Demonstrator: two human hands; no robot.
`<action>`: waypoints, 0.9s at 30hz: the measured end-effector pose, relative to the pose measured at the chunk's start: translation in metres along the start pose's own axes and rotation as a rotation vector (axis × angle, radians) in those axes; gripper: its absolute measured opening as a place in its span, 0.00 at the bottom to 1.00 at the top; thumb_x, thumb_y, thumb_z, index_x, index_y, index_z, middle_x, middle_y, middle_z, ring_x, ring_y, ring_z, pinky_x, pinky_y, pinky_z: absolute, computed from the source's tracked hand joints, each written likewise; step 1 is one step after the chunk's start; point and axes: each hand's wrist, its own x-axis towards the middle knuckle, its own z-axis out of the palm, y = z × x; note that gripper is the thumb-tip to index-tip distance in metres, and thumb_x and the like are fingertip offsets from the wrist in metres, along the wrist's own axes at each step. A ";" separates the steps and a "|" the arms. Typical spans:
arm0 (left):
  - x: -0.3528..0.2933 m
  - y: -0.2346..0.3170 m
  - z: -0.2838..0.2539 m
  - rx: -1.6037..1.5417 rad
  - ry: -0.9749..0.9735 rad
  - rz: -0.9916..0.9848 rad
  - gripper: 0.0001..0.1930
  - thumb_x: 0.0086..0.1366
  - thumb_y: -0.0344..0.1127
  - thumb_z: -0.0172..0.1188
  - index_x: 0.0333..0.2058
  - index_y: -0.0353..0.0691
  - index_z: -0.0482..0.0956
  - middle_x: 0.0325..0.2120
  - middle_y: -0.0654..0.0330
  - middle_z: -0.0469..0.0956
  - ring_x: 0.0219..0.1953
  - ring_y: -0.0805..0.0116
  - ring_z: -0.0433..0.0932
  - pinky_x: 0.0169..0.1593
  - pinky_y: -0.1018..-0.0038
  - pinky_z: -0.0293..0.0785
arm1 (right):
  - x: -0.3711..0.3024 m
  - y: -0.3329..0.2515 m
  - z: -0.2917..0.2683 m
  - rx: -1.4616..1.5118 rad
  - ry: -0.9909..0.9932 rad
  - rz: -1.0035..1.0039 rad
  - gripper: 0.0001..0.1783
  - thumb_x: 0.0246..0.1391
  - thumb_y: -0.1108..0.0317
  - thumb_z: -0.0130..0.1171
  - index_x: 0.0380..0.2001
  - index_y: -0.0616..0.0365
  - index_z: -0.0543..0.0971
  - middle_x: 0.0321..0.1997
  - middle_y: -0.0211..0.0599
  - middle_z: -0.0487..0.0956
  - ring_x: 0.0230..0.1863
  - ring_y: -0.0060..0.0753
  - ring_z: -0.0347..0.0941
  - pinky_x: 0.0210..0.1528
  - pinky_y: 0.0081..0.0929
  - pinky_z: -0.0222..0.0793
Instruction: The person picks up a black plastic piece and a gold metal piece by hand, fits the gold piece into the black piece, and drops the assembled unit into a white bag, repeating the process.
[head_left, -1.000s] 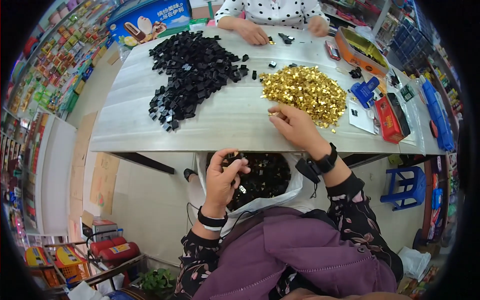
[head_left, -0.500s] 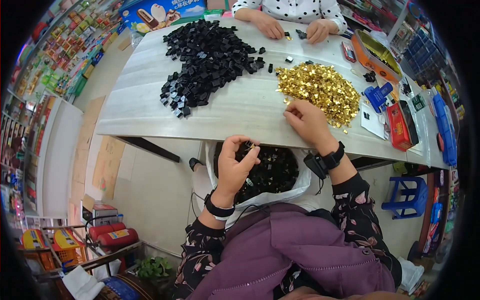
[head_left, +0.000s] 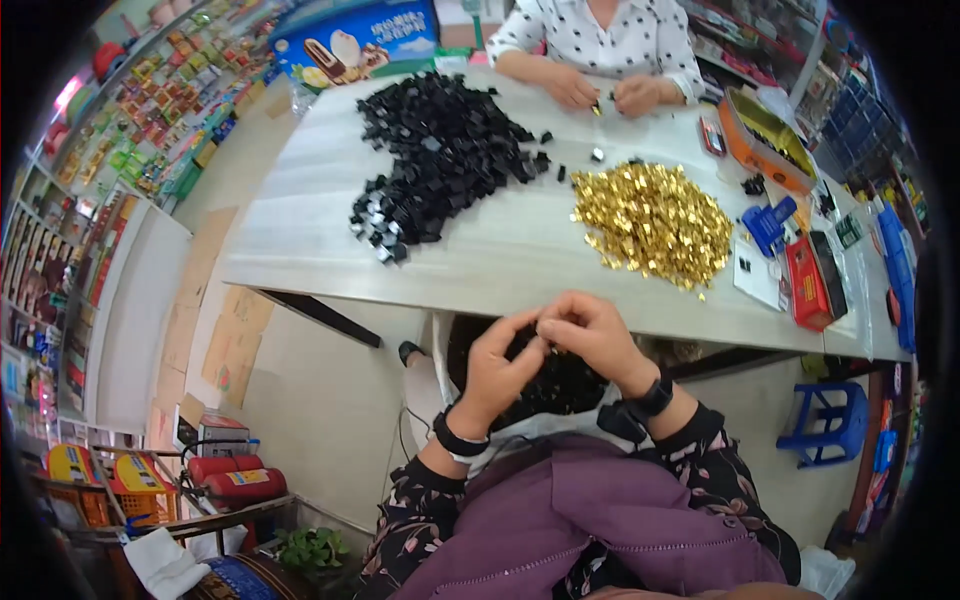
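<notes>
Over the bag, just off the table's near edge, my left hand [head_left: 498, 368] and my right hand [head_left: 598, 340] meet at their fingertips. Both are closed in a pinch. A small black plastic piece was visible in my left fingers a moment ago; the fingers now mostly cover it. What my right fingers pinch is too small and hidden to make out. Beneath them is a white bag [head_left: 535, 428] holding many small black pieces with gold bits. On the table lie a heap of small black plastic pieces [head_left: 440, 160] and a heap of small gold metal pieces [head_left: 655, 220].
Across the pale table [head_left: 300, 240], a person in a dotted shirt handles small pieces with both hands [head_left: 605, 92]. At the right stand an orange tin [head_left: 765, 145], a blue tool [head_left: 768, 225] and a red box [head_left: 815, 280]. A blue stool [head_left: 825, 425] is on the floor.
My right hand has left the gold heap's near edge and come down to meet my left hand. The view has shifted, and the person opposite has brought their hands closer together.
</notes>
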 end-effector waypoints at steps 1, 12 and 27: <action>-0.002 0.000 -0.003 0.154 -0.007 0.100 0.15 0.57 0.27 0.59 0.45 0.35 0.74 0.38 0.57 0.78 0.35 0.70 0.78 0.41 0.77 0.73 | -0.005 0.006 -0.001 -0.056 0.035 0.021 0.05 0.52 0.70 0.59 0.32 0.60 0.76 0.26 0.24 0.75 0.27 0.11 0.68 0.28 0.11 0.63; -0.015 0.008 -0.009 0.190 -0.034 0.049 0.16 0.56 0.27 0.60 0.45 0.35 0.74 0.37 0.58 0.79 0.40 0.73 0.77 0.44 0.78 0.71 | -0.014 0.003 0.000 -0.037 0.004 0.035 0.04 0.54 0.71 0.57 0.30 0.59 0.75 0.26 0.26 0.75 0.26 0.14 0.69 0.29 0.13 0.65; -0.014 0.007 0.001 0.135 -0.044 0.029 0.13 0.58 0.27 0.57 0.43 0.36 0.75 0.32 0.60 0.78 0.35 0.77 0.77 0.38 0.80 0.72 | -0.026 0.006 -0.015 -0.057 0.024 0.092 0.06 0.57 0.68 0.53 0.31 0.60 0.74 0.29 0.30 0.77 0.29 0.17 0.73 0.32 0.14 0.69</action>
